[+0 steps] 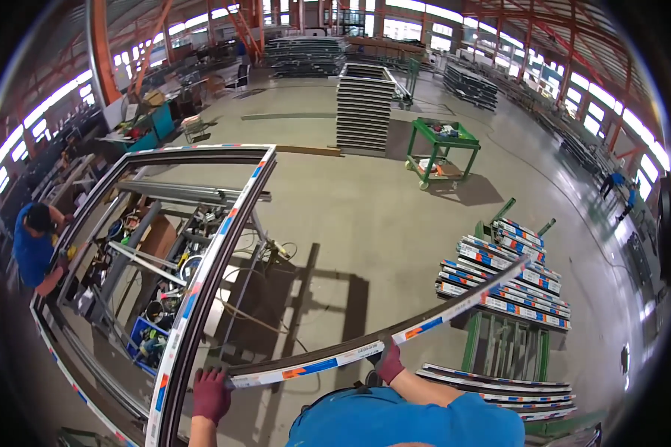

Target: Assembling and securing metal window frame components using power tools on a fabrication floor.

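Observation:
A long window-frame profile bar (335, 359), dark on top with a white, blue and orange film along its side, runs from beside the large frame toward the right. My right hand (388, 363), in a maroon and grey glove, is closed around the bar near its middle. At the bar's left end is my left hand (212, 395), gloved alike, its fingers curled at that end and partly hidden. Just left of this hand stands the side of a large rectangular frame (173, 350), covered in the same film and lying flat on supports.
Stacked profiles (499, 279) lie on a green rack at right, with more bars (499, 391) nearer me. A green trolley (443, 138) and a tall frame stack (364, 112) stand ahead. A co-worker (37, 242) in blue bends at the frame's far left side. Hoses (250, 319) trail underneath.

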Demonstrator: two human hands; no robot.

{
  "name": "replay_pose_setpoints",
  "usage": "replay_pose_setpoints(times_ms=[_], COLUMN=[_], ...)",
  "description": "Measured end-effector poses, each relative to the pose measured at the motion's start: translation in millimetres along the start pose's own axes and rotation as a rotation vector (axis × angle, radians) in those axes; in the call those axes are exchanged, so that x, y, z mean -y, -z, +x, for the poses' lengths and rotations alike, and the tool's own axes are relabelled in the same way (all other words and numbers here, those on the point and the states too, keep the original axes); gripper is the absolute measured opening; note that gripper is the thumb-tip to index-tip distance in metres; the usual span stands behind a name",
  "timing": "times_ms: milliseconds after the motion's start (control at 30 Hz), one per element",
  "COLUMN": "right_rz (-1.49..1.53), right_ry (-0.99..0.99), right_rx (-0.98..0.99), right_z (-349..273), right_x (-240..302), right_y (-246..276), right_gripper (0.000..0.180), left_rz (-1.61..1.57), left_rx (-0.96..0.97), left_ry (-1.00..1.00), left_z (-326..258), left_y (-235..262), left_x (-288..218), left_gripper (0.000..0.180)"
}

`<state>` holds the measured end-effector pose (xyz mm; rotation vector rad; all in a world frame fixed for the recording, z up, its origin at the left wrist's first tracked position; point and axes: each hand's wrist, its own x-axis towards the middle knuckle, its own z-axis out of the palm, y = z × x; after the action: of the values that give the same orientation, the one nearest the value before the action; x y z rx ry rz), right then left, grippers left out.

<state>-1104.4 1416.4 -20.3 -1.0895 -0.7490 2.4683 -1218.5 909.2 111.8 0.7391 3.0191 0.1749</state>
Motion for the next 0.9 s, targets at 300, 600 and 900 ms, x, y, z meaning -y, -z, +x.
replay_pose_setpoints(times_ms=[300, 600, 900], right_rz=[-0.326, -0.579, -0.847], right_ry=[-0.033, -0.283, -0.515], right_rx=[0.183, 0.595, 0.913], right_z=[-43, -106, -148], right_x=[-103, -190, -257], right_y=[-132, -268, -375], right_gripper=[0.037, 0.027, 0.023], left_rz=[-0.080, -0.415, -0.536], left_rx=[0.257, 0.151, -0.077], left_ry=[0.314, 0.750, 1.196], left_z=[-218, -313, -321], left_y=[19, 36, -5], left_x=[26, -24, -139], left_gripper=[0.109, 0.072, 0.070])
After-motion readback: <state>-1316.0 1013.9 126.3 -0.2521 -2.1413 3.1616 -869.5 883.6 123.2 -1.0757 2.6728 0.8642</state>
